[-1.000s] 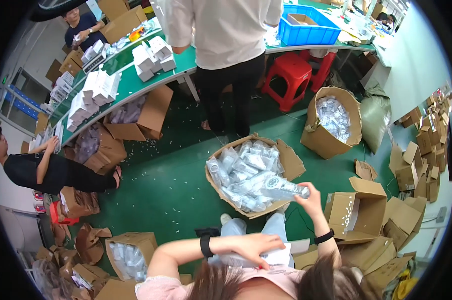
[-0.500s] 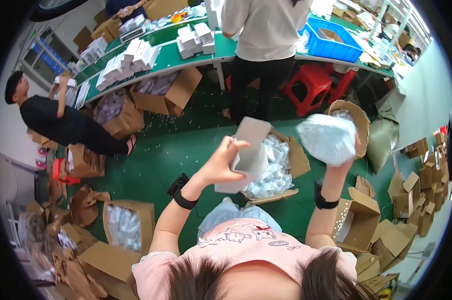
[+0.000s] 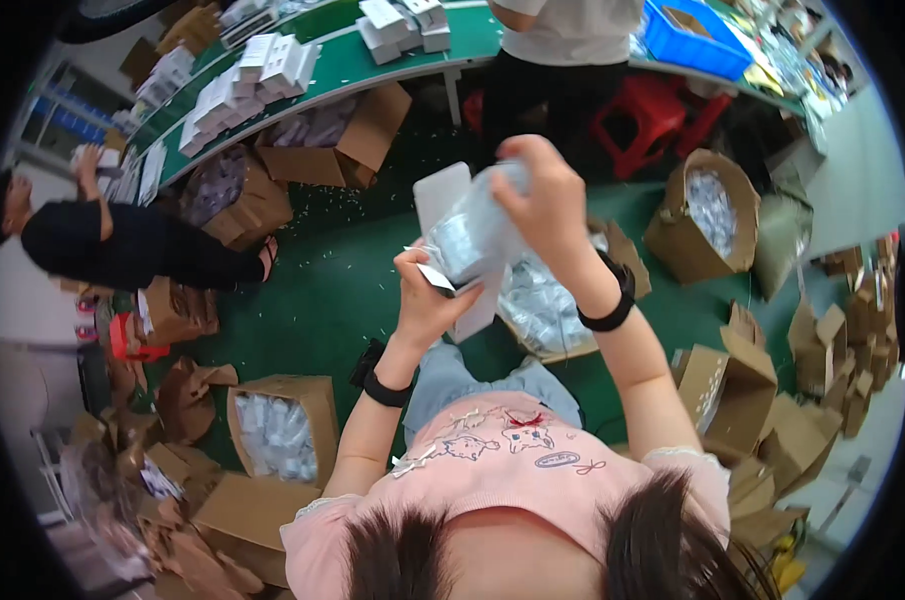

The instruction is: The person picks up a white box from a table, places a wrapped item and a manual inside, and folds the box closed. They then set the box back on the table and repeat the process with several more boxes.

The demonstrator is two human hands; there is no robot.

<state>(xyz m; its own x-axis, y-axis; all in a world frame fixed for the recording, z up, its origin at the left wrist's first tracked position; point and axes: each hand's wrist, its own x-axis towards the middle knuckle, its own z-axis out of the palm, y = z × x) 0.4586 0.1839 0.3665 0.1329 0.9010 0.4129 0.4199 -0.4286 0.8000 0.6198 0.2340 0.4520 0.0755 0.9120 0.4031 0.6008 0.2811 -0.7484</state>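
Observation:
My left hand (image 3: pixel 428 305) is closed around a small white box (image 3: pixel 441 192), whose lid flap stands up at its far side. In my right hand (image 3: pixel 548 200) is a clear plastic bag (image 3: pixel 478 225) with pale contents, blurred by motion. The bag's lower end is at the box's open mouth; how far inside it sits I cannot tell. Just beyond and below my hands stands an open carton (image 3: pixel 545 310) full of similar bagged items, partly hidden by my right arm.
A green workbench (image 3: pixel 348 65) carries stacked white boxes (image 3: pixel 263 75) and a blue crate (image 3: pixel 695 40). A person in white (image 3: pixel 573 35) stands at it; another in black (image 3: pixel 103 240) is at left. Red stools (image 3: pixel 638 125), filled cartons (image 3: pixel 708 215) and a carton of bags (image 3: pixel 278 430) surround me.
My right hand has swung inward from the right, bringing the bag to the white box. My left hand has shifted slightly, tilting the box. The view has moved a little.

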